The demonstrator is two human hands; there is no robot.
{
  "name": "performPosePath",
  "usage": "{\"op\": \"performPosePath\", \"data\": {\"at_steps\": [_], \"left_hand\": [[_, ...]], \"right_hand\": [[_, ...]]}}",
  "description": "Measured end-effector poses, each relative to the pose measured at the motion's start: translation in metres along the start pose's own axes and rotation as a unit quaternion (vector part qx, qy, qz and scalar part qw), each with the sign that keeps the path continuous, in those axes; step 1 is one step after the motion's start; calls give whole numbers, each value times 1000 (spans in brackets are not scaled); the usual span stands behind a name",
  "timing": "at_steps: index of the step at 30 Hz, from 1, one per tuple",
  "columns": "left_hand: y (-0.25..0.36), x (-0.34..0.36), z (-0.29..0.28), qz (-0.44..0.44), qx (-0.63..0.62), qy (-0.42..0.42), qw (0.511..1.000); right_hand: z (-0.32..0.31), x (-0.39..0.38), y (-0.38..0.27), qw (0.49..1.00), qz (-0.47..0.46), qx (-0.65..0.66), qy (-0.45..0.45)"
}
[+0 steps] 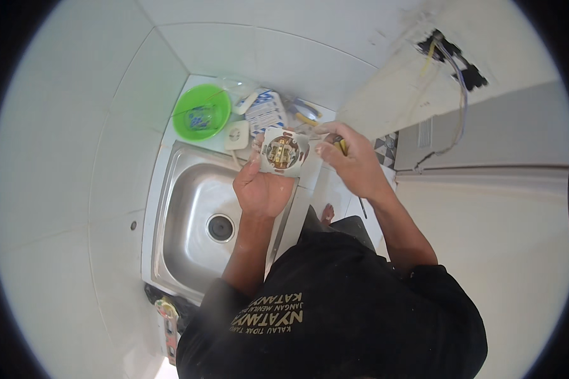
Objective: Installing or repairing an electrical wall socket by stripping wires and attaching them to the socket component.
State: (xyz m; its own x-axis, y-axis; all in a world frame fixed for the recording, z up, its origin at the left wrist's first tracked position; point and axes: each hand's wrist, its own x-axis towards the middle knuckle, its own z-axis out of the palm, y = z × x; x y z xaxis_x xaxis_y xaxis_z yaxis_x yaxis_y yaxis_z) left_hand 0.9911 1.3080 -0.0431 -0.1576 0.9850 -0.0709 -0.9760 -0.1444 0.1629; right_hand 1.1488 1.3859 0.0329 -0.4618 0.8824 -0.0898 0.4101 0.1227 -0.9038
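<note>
In the head view, a square socket insert with a pale metal frame and a round, brass-coloured centre is held up above the right-hand edge of a rectangular stainless-steel sink; the left hand, palm upward, has its fingers closed on the frame's left and lower edges; the right hand has its fingers curled shut around a yellow-and-black tool handle, just beside the frame; whether the tool's tip touches the insert, I cannot tell.

The sink is set in a white desk; beyond it stand a round, bright green plastic bowl with small blue items inside, a square white socket outlet with a pale cable, and a blue-and-white printed package; pliers with yellow handles lie to the package's right; at upper right, loose thin wires hang from a rough wall opening.
</note>
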Motion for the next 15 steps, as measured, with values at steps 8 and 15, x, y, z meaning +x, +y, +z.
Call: {"op": "performPosePath", "data": {"at_steps": [8, 15], "left_hand": [[-40, 20, 31, -153, 38, -49, 986], [-47, 27, 37, -196, 105, -87, 971]], "right_hand": [[-29, -19, 3, 993, 5, 28, 113], [-66, -54, -8, 974, -27, 166, 149]]}}
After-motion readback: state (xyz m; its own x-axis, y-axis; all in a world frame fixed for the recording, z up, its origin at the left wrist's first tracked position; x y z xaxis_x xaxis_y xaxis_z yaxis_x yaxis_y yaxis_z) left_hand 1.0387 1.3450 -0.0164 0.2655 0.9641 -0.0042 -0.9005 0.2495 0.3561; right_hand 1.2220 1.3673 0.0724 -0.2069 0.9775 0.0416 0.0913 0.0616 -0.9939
